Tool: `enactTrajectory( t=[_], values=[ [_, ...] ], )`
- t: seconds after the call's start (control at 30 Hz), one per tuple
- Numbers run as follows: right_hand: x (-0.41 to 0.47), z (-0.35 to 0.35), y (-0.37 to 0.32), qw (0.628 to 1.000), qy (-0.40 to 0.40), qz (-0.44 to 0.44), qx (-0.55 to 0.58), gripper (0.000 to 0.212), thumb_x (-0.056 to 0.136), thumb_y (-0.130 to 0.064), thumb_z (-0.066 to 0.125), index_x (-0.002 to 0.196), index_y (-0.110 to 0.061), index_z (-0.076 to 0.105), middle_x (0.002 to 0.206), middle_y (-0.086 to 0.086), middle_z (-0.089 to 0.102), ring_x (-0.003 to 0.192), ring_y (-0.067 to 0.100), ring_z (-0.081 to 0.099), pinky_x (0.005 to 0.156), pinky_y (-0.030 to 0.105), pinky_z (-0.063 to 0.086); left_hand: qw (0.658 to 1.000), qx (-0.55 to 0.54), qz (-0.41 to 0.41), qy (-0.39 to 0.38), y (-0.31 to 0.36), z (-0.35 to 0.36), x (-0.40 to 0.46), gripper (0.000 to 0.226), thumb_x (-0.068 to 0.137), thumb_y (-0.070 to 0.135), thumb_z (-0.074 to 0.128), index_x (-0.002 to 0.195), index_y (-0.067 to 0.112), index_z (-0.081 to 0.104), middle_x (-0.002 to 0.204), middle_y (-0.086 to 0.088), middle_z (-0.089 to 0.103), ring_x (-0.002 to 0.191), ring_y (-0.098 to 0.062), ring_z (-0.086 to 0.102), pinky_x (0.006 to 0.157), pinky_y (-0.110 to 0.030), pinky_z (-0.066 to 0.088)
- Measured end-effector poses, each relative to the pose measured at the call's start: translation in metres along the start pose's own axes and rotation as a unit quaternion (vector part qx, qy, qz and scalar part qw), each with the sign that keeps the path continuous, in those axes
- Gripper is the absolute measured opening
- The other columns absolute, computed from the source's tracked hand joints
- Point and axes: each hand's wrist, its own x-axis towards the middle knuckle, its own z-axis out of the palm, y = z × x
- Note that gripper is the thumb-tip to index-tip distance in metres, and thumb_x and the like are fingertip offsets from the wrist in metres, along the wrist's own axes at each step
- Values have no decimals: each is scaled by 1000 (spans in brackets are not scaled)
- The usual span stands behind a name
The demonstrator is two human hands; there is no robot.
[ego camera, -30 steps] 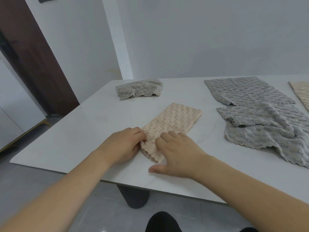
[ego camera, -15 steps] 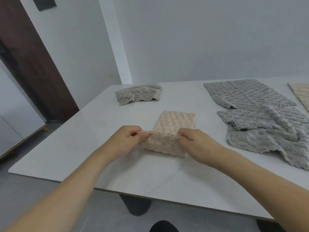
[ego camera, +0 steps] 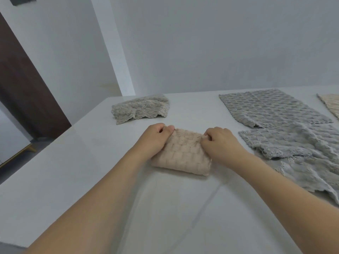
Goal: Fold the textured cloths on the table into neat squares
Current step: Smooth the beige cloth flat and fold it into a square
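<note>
Since the frame before, both hands have carried the near end of the beige cloth away from the person and laid it over the far end, so the cloth is now a short, thick packet instead of a long strip. The left hand pinches the far left corner of the packet, with the thumb on top and the fingers curled beside it. The right hand pinches the far right corner in the same way, its fingers curled into the fabric. Between the two hands the far edge of the cloth runs nearly straight. The near edge is a rounded fold, and it lies flat on the white counter.

The packet sits about in the middle of the counter. In front of it, toward the person, the counter surface is bare up to the near edge, and to the left it is bare up to the left edge, where the floor and a dark brown door show. Farther away and a little to the left lies a folded grey cloth, well apart from the hands. To the right, a crumpled grey cloth lies near the right hand, with its wavy edge just beside the wrist. Behind it a flat grey cloth is spread out. At the far right border only a corner of another beige cloth is visible.
</note>
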Motion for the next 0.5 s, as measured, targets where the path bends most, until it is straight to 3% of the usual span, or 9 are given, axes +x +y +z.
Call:
enactTrajectory(
  t=[0.1,0.23,0.37,0.5],
  values=[
    [18,12,11,999,5,23,-35,15,90,-23,40,83,-15,50,95,6,51,100,32,46,86,37,37,999,53,3,-8,-6,14,24,38,96,46,53,73,17,46,64,4,45,56,-12,41,57,-31,34],
    [38,11,17,992,-89,38,-78,29,95,-22,35,117,-13,52,121,8,47,116,32,40,97,39,35,983,184,-6,13,-17,34,38,42,94,50,49,68,18,40,62,6,45,60,-16,43,55,-30,31],
    [56,5,14,984,-147,31,-91,27,92,-20,38,115,-15,50,120,5,48,115,28,41,86,34,32,978,200,-2,52,-23,40,42,45,93,52,49,65,20,33,59,5,38,56,-16,37,53,-30,27],
    [66,17,7,992,-83,-6,-100,32,95,-37,38,115,-17,53,117,7,53,113,29,44,91,39,36,975,219,-9,44,-21,39,46,48,92,53,50,64,19,32,58,5,39,57,-17,38,53,-30,28]
  ],
)
